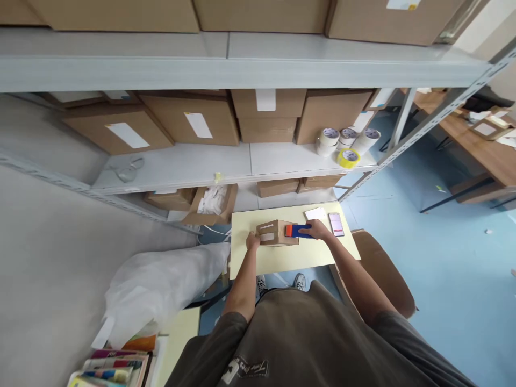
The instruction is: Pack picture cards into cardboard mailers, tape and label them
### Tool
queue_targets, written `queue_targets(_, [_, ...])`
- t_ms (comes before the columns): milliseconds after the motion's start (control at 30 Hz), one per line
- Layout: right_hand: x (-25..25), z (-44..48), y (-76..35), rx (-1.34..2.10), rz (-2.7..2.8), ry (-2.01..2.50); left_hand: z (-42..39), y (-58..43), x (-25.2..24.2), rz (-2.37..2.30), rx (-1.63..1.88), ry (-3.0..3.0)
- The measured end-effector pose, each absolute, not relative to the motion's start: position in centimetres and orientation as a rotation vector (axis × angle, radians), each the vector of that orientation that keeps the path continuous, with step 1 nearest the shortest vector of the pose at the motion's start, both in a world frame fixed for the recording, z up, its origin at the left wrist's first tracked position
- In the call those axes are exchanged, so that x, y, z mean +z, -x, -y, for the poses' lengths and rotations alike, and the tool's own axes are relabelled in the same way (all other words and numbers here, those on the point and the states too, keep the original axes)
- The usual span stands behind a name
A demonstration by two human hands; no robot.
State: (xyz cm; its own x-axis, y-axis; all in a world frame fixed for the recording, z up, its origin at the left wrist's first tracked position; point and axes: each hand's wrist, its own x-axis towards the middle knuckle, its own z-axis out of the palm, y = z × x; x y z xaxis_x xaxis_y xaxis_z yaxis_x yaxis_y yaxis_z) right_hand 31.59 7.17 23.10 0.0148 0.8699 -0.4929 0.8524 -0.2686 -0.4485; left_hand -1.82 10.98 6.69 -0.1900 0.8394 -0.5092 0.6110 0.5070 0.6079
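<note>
A small cardboard box (278,231) with white labels on it lies on the pale yellow table (274,263). My left hand (252,241) is closed on the box's left end. In my right hand (317,230) is a flat dark blue object with an orange end (296,230), its exact kind unclear. That orange end overlaps the right part of the box; I cannot tell whether they touch. Beyond my right hand lie a phone (336,224) with a lit screen and some white paper (315,213).
A grey metal shelf (189,161) rises in front, loaded with cardboard boxes (193,121). Tape rolls (329,137) and a yellow roll (348,157) sit on it. White wrapping (161,285) bulges at left. A large open carton (382,269) stands right of the table.
</note>
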Motion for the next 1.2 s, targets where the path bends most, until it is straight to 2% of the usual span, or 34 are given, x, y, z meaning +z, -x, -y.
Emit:
queue_targets(200, [24.7, -9.7, -23.2, 0.995, 2.145, 2.162, -10.4, 3.6, 9.8, -1.699, 0.661, -1.298])
queue_targets(467, [25.4, -9.7, -19.0, 0.790, 2.252, 2.230, -10.0, -0.5, 11.0, -1.657, 0.582, -1.198])
queue_targets(833, [24.2, -2.6, -32.9, 0.852, 1.875, 2.390, -7.6, -10.9, 11.2, -1.639, 0.422, -1.371])
queue_targets(1033, [23.5, 2.5, -43.0, 0.832, 1.672, 2.508, -8.1, -11.0, 11.1, -1.605, 0.395, -1.400])
queue_targets(1200, [22.5, 1.3, -41.5, 0.831, 1.686, 2.506, -9.2, -8.5, 10.6, -1.587, 0.427, -1.365])
